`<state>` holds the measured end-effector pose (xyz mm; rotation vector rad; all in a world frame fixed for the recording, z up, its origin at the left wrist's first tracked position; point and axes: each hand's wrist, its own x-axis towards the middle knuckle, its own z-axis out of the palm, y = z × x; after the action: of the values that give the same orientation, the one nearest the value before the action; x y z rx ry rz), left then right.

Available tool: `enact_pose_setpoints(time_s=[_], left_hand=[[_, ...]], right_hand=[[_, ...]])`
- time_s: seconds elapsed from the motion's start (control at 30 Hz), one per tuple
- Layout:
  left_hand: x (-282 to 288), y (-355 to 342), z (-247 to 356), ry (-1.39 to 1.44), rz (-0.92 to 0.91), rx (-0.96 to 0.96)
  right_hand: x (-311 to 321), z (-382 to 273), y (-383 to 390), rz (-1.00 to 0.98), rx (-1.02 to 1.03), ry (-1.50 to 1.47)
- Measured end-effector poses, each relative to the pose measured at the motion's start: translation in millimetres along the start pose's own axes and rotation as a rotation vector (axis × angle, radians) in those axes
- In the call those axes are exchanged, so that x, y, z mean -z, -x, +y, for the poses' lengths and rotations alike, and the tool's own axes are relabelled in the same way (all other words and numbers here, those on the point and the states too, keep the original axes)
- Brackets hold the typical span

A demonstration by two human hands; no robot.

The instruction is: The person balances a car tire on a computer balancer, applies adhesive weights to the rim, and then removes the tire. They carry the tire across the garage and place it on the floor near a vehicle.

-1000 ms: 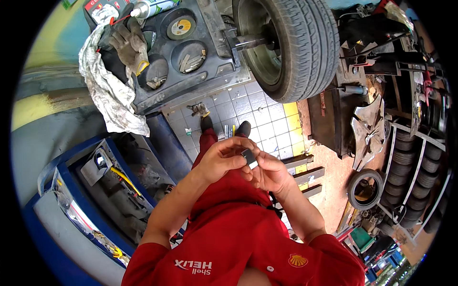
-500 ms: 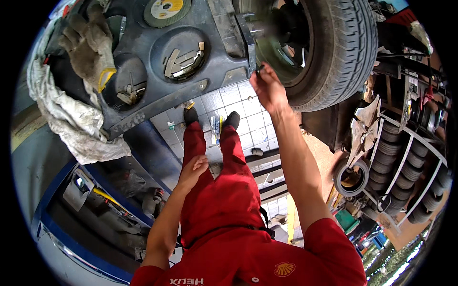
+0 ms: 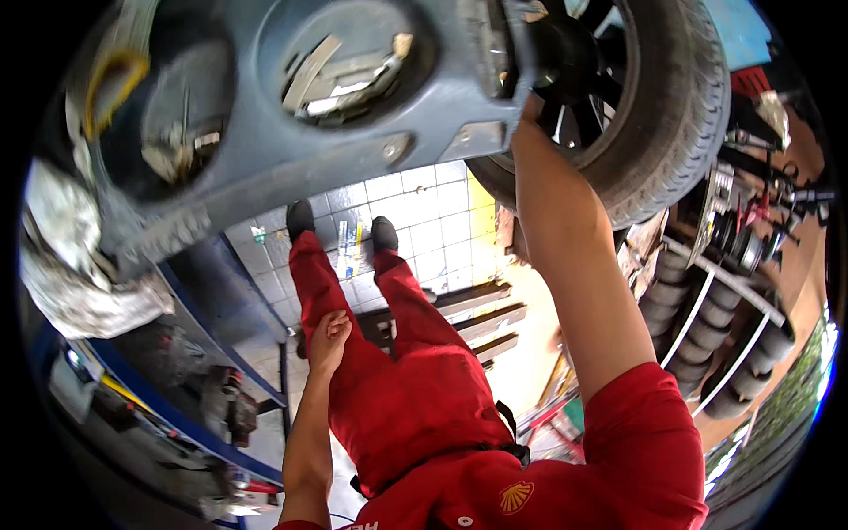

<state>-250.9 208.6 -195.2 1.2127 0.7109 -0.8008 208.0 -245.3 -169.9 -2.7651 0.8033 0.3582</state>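
Note:
My right arm reaches up to the tyre and wheel [image 3: 658, 132], which has dark spokes. My right hand [image 3: 532, 109] is at the wheel's inner side, beside the grey tray's right edge, and its fingers are hidden. Over my red trouser leg hangs my left hand [image 3: 330, 335], its fingers curled in and nothing showing in them. The grey moulded tray [image 3: 291, 163] has round wells. One well holds several flat metal strips [image 3: 344, 84], and another holds small metal pieces [image 3: 181, 150].
A yellow-cuffed glove [image 3: 115, 75] and a crumpled whitish cloth [image 3: 97, 283] lie at the tray's left. A blue-framed shelf [image 3: 190, 442] with clutter stands below. Dark bars [image 3: 468, 300] lie on the floor. Racked tyres [image 3: 707, 309] stand at the right.
My right hand has moved up and in beside the wheel, and the small dark thing at its fingertips is out of sight. The wheel's blurred inside now shows clear spokes. The view has shifted closer.

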Motion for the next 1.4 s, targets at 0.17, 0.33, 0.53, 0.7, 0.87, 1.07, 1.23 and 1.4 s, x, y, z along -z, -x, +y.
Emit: enact_pose_setpoints(time_s=[0.17,0.33,0.53,0.7,0.87,1.07,1.23,1.4], left_hand=[[-58.4,-22.4,-63.7,0.096,0.048,-0.067],[-114.4,-41.4,-91.4,0.161,0.029,-0.083],[-144.6,-45.1,-129.3,0.213,0.047,-0.058],[-151.2,-49.8,-153.1,0.272,0.085,-0.062],[-155.0,-44.1,-151.4,0.229,0.102,-0.048],[-164.6,-45.7,-163.3,0.278,0.124,-0.040],[-163.2,-48.9,-165.8,0.261,0.116,-0.054],[-163.4,-43.6,-160.3,0.252,0.142,-0.025]], right_hand=[[5.2,9.2,-41.6,-0.056,0.127,0.256],[5.8,16.3,-66.5,-0.078,0.186,0.472],[-0.6,12.6,-89.7,-0.116,0.244,0.695],[-3.6,15.3,-102.1,-0.134,0.275,0.823],[-3.7,14.2,-112.7,-0.148,0.272,0.944],[-11.2,4.3,-116.5,-0.099,0.338,1.192],[-10.5,24.4,-147.6,-0.093,0.381,1.305],[-28.9,0.8,-137.1,-0.187,0.395,1.556]])
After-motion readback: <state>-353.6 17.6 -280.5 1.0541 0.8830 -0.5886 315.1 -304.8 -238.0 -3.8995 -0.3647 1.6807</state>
